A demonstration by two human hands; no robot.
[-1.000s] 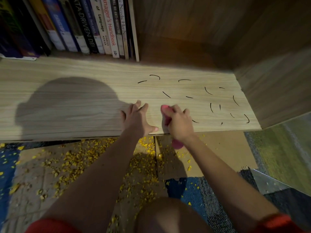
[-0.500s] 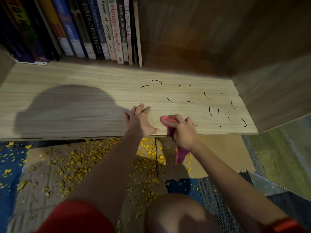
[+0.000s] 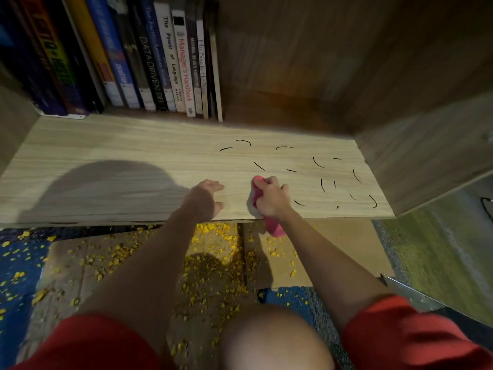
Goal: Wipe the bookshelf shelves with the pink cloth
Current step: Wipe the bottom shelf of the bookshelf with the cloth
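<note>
Two bare hands are on a pale wood-grain shelf (image 3: 120, 161), seen from above by the person kneeling in front of it. The right hand (image 3: 272, 201) has its fingers curled tightly round a bunched pink cloth (image 3: 274, 228). One end of the cloth pokes out beyond the knuckles and is pressed to the board, and the other end hangs over the front edge. The left hand (image 3: 205, 200) holds nothing. It rests on the shelf just beside the right, fingers loosely spread, near the front edge.

About a dozen short curved black marks (image 3: 317, 162) are scattered over the right half of the shelf, from just beyond the cloth out to the side panel (image 3: 426, 145). A row of books (image 3: 170, 62) stands upright at the back left. Yellow crumbs (image 3: 210, 263) lie over cardboard (image 3: 333, 244) on the floor below.

The wiping appears to be at an early stage, since most marks are untouched. To do it well, the cloth probably needs opening flatter under the palm so that more of it meets the wood. Firm overlapping strokes should then run rightward and towards the back corner. The left hand is well placed as a brace. The marks nearest the side panel will likely need fingertip pressure. The dangling end could drag across the crumbs below.
</note>
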